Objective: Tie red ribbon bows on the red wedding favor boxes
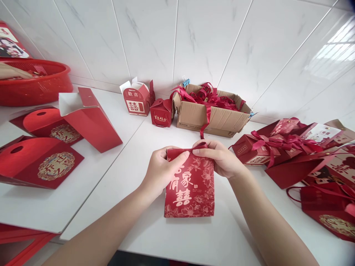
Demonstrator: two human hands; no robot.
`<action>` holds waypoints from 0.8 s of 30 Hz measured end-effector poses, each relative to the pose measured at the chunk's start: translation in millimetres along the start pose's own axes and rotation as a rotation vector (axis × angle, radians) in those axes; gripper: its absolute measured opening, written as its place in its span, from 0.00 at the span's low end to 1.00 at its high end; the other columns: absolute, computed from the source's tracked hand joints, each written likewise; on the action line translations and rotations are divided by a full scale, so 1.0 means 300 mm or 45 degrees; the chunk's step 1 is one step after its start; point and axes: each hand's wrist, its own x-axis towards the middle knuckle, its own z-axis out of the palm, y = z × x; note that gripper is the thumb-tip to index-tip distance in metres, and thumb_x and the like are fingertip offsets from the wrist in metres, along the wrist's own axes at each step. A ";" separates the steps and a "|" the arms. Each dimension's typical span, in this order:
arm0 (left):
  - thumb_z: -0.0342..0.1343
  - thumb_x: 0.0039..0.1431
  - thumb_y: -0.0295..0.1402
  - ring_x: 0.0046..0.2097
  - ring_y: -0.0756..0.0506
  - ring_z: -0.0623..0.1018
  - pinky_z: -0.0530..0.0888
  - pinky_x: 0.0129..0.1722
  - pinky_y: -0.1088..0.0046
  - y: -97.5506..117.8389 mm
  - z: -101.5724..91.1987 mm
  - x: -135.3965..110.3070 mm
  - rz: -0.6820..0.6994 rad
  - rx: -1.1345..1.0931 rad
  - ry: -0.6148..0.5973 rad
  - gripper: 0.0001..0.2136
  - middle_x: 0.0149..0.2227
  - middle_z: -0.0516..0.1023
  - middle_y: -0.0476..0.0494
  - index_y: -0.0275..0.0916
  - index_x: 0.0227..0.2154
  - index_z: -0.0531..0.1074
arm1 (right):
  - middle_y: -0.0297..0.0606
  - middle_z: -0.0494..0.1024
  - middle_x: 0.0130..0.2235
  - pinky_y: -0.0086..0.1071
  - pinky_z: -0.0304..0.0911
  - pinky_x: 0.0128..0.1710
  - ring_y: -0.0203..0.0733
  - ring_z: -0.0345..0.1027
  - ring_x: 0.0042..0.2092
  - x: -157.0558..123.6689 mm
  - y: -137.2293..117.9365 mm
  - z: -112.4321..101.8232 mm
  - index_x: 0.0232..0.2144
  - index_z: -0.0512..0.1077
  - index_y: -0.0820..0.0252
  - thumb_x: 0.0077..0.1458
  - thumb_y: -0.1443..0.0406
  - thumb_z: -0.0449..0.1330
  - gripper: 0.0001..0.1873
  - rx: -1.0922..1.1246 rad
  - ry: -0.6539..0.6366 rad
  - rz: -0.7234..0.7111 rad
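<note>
Between my hands is a red gift box [194, 199] with pale pink characters and flower prints, its printed face turned up toward me. My left hand [163, 168] is closed on the box's upper left edge, thumb lying across the front. At the upper right edge, my right hand [219, 157] pinches a dark red ribbon [203, 145], which forms a small loop at the top of the box. The fingers behind the box are hidden.
Behind stands a cardboard box [210, 118] full of red ribbons. Two small red boxes [161, 112] are beside it. Large red boxes [55, 162] and a red plastic basket [33, 85] are on the left. Finished-looking boxes with bows [266, 147] crowd the right side.
</note>
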 end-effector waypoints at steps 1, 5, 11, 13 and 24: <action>0.63 0.49 0.43 0.29 0.46 0.77 0.73 0.27 0.74 0.000 0.000 0.000 0.001 0.001 0.002 0.13 0.27 0.77 0.47 0.37 0.28 0.72 | 0.31 0.76 0.25 0.26 0.63 0.27 0.33 0.70 0.26 0.000 0.000 0.000 0.27 0.75 0.62 0.41 0.64 0.71 0.10 0.001 0.001 0.001; 0.64 0.49 0.43 0.29 0.47 0.77 0.73 0.28 0.74 -0.001 -0.001 0.000 -0.005 0.003 -0.008 0.14 0.27 0.77 0.47 0.37 0.28 0.72 | 0.32 0.76 0.25 0.26 0.64 0.28 0.33 0.70 0.27 0.001 -0.001 0.000 0.27 0.75 0.62 0.41 0.65 0.70 0.10 0.012 -0.008 0.000; 0.64 0.49 0.43 0.30 0.47 0.77 0.72 0.27 0.74 0.002 -0.002 0.002 -0.008 0.010 -0.001 0.13 0.27 0.77 0.47 0.37 0.28 0.73 | 0.32 0.76 0.25 0.27 0.63 0.27 0.33 0.70 0.27 0.000 -0.003 0.001 0.27 0.75 0.62 0.41 0.65 0.71 0.10 0.009 -0.002 0.004; 0.64 0.49 0.42 0.30 0.47 0.77 0.72 0.27 0.74 0.002 -0.002 0.004 -0.007 0.002 -0.005 0.13 0.28 0.77 0.47 0.37 0.29 0.73 | 0.32 0.76 0.25 0.27 0.63 0.27 0.33 0.70 0.27 0.001 -0.002 0.003 0.27 0.75 0.62 0.41 0.65 0.71 0.10 0.007 -0.004 0.005; 0.61 0.52 0.40 0.28 0.49 0.73 0.70 0.28 0.75 -0.003 -0.001 -0.028 0.120 0.152 -0.159 0.11 0.24 0.73 0.48 0.37 0.26 0.72 | 0.39 0.76 0.33 0.29 0.65 0.35 0.37 0.70 0.35 -0.021 -0.048 -0.079 0.32 0.76 0.62 0.48 0.51 0.65 0.19 -0.232 0.042 -0.177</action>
